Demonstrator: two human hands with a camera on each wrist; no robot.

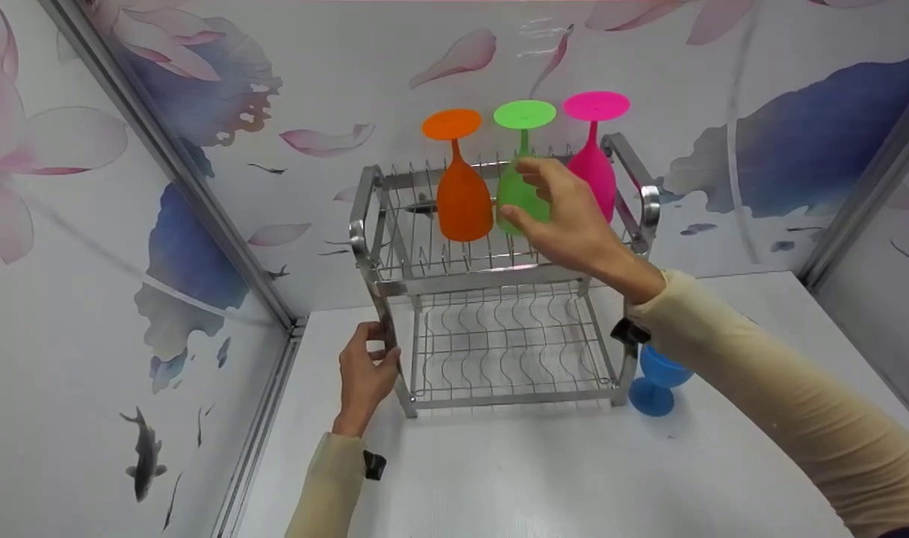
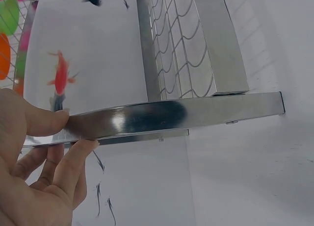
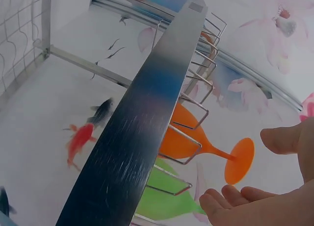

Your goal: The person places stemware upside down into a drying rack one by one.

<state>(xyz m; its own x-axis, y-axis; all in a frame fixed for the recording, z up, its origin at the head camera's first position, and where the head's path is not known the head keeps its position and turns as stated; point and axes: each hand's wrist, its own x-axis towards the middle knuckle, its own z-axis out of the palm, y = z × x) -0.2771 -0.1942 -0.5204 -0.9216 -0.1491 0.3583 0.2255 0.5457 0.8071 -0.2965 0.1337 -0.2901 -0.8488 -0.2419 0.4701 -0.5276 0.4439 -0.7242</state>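
Note:
A two-tier metal dish rack (image 1: 462, 285) stands against the back wall. My left hand (image 1: 366, 373) grips its left side post; in the left wrist view the thumb and fingers pinch the flat metal strip (image 2: 147, 119). On the top tier an orange goblet (image 1: 463, 202), a green goblet (image 1: 525, 116) and a pink goblet (image 1: 602, 183) sit upside down, bases up. My right hand (image 1: 570, 217) is in front of the green goblet and hides part of its bowl and stem. Its thumb and fingers are apart, and nothing is gripped; whether the fingertips touch the goblet is unclear.
A blue goblet (image 1: 652, 396) stands upright on the white table (image 1: 514, 463), right of the rack and partly behind my right sleeve. Wire dividers (image 1: 507, 347) line the lower tier. Patterned panels (image 1: 148, 299) enclose the table at the back and sides.

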